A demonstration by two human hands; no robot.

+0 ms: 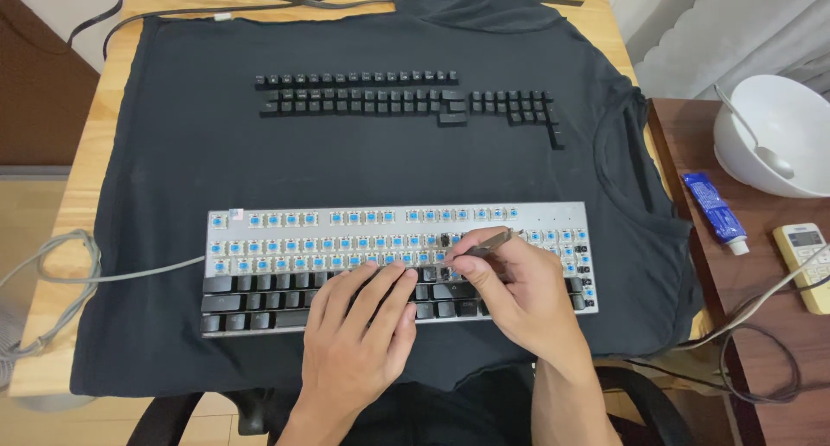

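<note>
Pinched between thumb and fingers of our right hand (pixel 519 286) is a slim metal keycap puller (pixel 486 243), its tip down at a keycap (pixel 444 239) in the middle rows of the mechanical keyboard (pixel 393 269). Our left hand (pixel 363 325) holds nothing: its fingers lie spread and flat on the lower black keys, pressing the board down.

From the head view, the keyboard lies across a black T-shirt (pixel 173 152) spread over the wooden table (pixel 99 152). Its upper rows are bare, showing blue switches (pixel 303 243), while the bottom rows keep their caps. Removed keycaps (pixel 398 96) sit in neat rows on the shirt, well apart from the board. A grey cable (pixel 112 277) runs off the keyboard's left end.

We judge the caps light, hard and a little slippery, best taken at two opposite edges; the switch stems beneath look fragile, so a straight pull suits them. The board seems stiff and heavy enough to stay put under a palm.

On the side table at right stand a white bowl (pixel 761 152) with a spoon (pixel 756 139), a blue tube (pixel 713 208) and a remote control (pixel 806 260).
</note>
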